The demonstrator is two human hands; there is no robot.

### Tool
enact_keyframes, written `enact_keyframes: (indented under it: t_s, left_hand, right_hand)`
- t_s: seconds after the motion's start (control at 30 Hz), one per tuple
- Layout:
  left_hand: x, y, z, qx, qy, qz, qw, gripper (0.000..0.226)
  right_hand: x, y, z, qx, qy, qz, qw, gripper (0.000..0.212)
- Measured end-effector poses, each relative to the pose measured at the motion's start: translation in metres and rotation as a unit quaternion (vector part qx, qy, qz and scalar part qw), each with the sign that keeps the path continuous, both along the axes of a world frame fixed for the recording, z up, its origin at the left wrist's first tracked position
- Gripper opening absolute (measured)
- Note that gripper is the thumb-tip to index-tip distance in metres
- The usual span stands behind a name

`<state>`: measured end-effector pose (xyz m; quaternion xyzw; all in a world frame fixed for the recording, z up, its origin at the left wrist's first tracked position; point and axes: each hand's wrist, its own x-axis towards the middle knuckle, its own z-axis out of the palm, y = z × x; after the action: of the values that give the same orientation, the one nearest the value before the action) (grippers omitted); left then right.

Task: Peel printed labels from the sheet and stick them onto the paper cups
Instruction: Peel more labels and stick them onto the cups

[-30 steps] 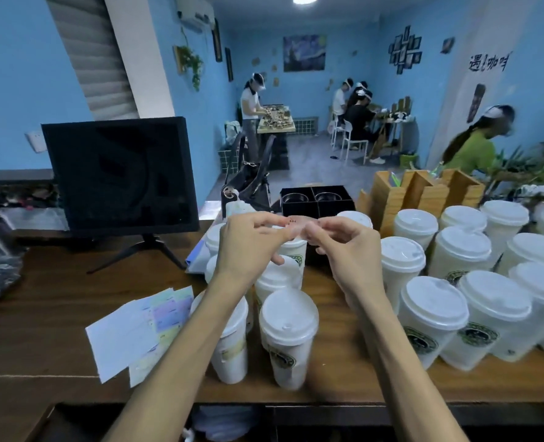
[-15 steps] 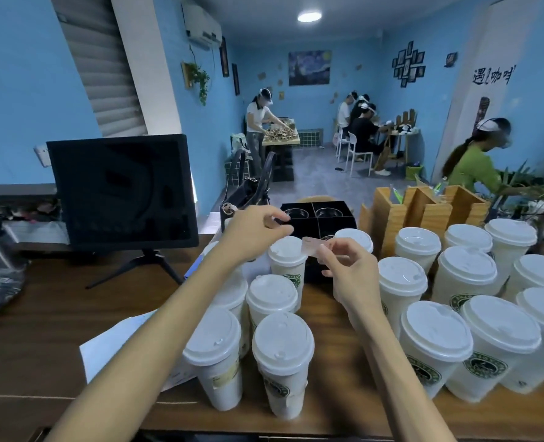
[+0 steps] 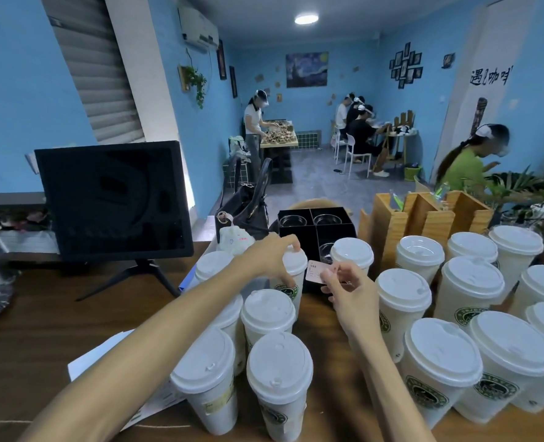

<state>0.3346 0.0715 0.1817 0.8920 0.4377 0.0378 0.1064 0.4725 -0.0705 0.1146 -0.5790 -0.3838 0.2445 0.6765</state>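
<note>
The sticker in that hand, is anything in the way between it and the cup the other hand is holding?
Nothing visible. The right hand pinches the label right beside the cup that the left hand grips, with only open air between them.

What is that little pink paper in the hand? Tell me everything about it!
The label is a small, thin rectangle, pale pink, with tiny print too small to read. The right hand pinches its right end, so it sticks out leftward in the air, toward the lidded paper cup that the left hand holds. It does not seem stuck on yet.
</note>
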Motion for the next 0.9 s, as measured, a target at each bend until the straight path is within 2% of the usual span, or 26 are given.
enact_keyframes:
  t_s: [0.17, 0.3, 0.37, 0.5, 0.6, 0.73, 0.8, 0.9]
  left_hand:
    - [0.004, 0.000, -0.005, 0.011, -0.047, -0.004, 0.999, 0.075]
    - [-0.004, -0.004, 0.021, -0.040, -0.198, 0.008, 0.979, 0.067]
    - [-0.013, -0.012, 0.047, -0.075, -0.290, -0.001, 0.954, 0.061]
    - [-0.038, -0.039, 0.095, -0.150, -0.445, -0.042, 0.882, 0.049]
    - [-0.055, -0.053, 0.113, -0.178, -0.527, -0.055, 0.829, 0.056]
    - [-0.064, -0.065, 0.120, -0.182, -0.571, -0.051, 0.799, 0.064]
    - [-0.061, -0.071, 0.119, -0.178, -0.578, -0.054, 0.794, 0.060]
    - [-0.056, -0.080, 0.115, -0.168, -0.580, -0.043, 0.796, 0.048]
  right_hand:
    - [0.005, -0.003, -0.006, -0.006, 0.012, 0.003, 1.000, 0.006]
    - [0.005, -0.007, 0.003, 0.008, 0.020, 0.020, 1.000, 0.004]
    - [0.004, -0.009, 0.012, 0.024, 0.017, 0.029, 0.999, 0.005]
    - [-0.005, -0.020, 0.046, 0.074, -0.008, 0.045, 0.996, 0.009]
    - [-0.010, -0.035, 0.074, 0.126, -0.008, 0.065, 0.990, 0.009]
    - [-0.016, -0.052, 0.099, 0.166, -0.014, 0.110, 0.980, 0.021]
    - [-0.021, -0.056, 0.107, 0.176, -0.025, 0.134, 0.975, 0.029]
    - [-0.030, -0.055, 0.114, 0.181, -0.036, 0.138, 0.973, 0.028]
